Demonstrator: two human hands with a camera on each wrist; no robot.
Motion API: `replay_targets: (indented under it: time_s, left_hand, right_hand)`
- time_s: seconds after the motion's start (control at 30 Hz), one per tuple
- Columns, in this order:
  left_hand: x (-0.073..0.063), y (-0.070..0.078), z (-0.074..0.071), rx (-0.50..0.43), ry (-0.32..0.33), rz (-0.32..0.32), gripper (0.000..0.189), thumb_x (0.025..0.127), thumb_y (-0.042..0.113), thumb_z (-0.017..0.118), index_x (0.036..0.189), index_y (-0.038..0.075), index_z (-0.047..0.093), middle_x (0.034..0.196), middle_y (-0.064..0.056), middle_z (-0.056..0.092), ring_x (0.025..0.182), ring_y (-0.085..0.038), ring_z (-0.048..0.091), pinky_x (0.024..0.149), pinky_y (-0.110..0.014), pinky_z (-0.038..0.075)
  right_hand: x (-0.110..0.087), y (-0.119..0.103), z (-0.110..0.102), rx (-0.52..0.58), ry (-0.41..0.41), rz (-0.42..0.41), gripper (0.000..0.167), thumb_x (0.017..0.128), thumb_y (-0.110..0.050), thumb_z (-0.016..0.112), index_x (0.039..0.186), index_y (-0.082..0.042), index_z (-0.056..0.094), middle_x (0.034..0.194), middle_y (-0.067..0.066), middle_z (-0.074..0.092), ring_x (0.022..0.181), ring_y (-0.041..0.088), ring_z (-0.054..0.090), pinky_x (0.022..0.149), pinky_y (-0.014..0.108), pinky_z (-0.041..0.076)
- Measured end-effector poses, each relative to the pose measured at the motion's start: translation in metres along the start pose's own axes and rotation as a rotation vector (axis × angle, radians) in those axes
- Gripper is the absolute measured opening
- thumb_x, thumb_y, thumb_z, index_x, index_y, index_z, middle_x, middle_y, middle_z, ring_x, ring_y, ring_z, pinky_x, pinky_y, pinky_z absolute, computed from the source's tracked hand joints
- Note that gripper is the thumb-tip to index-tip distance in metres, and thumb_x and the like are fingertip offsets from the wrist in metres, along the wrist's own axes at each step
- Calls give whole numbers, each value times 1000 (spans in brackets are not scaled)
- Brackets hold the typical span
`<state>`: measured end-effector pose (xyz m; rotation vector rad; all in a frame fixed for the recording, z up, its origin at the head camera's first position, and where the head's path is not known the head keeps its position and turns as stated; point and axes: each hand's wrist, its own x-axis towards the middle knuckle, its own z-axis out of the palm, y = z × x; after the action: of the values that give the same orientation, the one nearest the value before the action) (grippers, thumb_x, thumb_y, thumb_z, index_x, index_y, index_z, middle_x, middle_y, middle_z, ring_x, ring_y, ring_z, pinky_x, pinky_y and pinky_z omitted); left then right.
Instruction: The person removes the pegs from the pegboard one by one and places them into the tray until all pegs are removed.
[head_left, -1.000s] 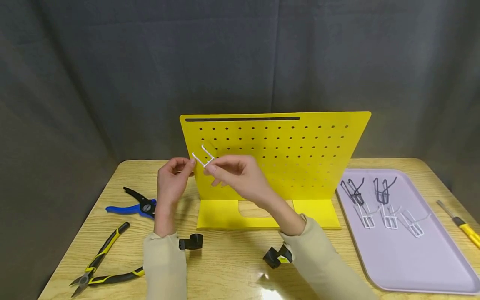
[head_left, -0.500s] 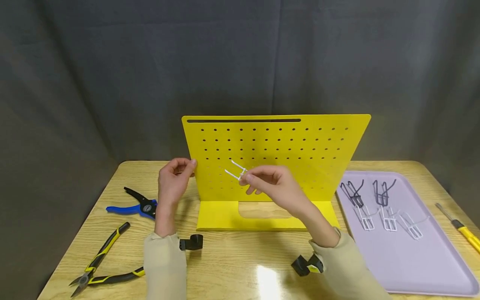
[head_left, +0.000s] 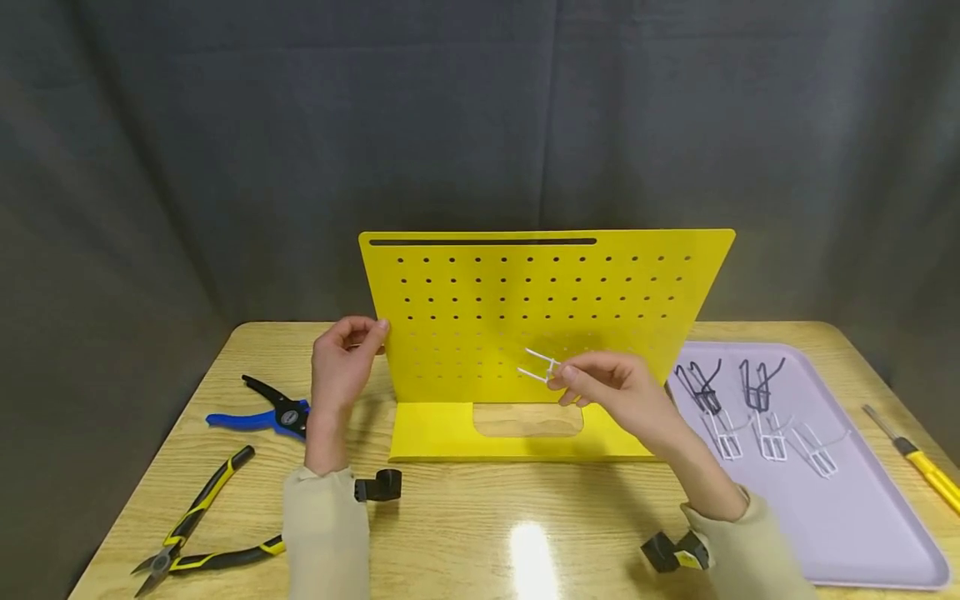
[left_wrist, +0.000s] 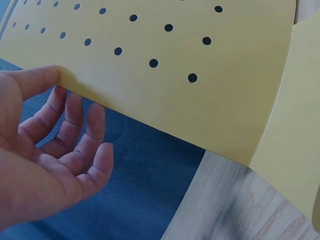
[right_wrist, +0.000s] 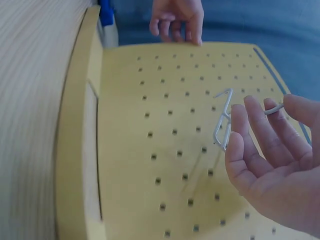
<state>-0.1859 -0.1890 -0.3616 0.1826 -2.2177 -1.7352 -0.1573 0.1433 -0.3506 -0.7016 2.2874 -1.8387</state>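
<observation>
A yellow pegboard (head_left: 465, 332) stands upright on its folded base at the middle of the table. My left hand (head_left: 341, 367) pinches its left edge, thumb on the front face and fingers behind, as the left wrist view (left_wrist: 60, 145) shows. In front of the board's lower right part, my right hand (head_left: 622, 392) holds a white wire peg hook (head_left: 552, 367) between thumb and fingers. Two prongs of the hook point left, apart from the board's holes. From the right wrist, the hook's bent wire frame (right_wrist: 220, 122) sticks out beyond the fingertips.
A lilac tray (head_left: 840, 533) at right carries dark wire hooks (head_left: 756, 392) and white wire hooks (head_left: 771, 440). Beyond it lies a yellow-handled screwdriver (head_left: 930, 475). At left are a blue-and-black hand tool (head_left: 288, 417) and yellow-and-black cutting pliers (head_left: 161, 558).
My right hand has carried the white peg hook from near the board's left edge, rightward and down across its front. The left hand stays at the left edge.
</observation>
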Motion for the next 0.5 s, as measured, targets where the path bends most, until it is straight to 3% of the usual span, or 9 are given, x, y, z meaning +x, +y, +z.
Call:
replay_targets:
  time_s: [0.3, 0.5]
  left_hand:
    - [0, -1, 1, -5, 1, 0, 29, 93, 28, 65, 99, 0, 64, 84, -4, 59, 83, -28, 60, 77, -32, 50]
    - [0, -1, 0, 3, 4, 9, 28, 93, 28, 65, 99, 0, 64, 84, -5, 59, 78, -20, 60, 74, -27, 49]
  right_hand:
    - [-35, 20, -41, -126, 66, 52, 23, 99, -14, 54, 106, 5, 65, 95, 5, 71, 82, 20, 67, 73, 32, 55]
    - [-61, 29, -68, -158, 115, 98, 22, 99, -12, 54, 106, 7, 63, 93, 4, 72, 81, 18, 68, 73, 30, 55]
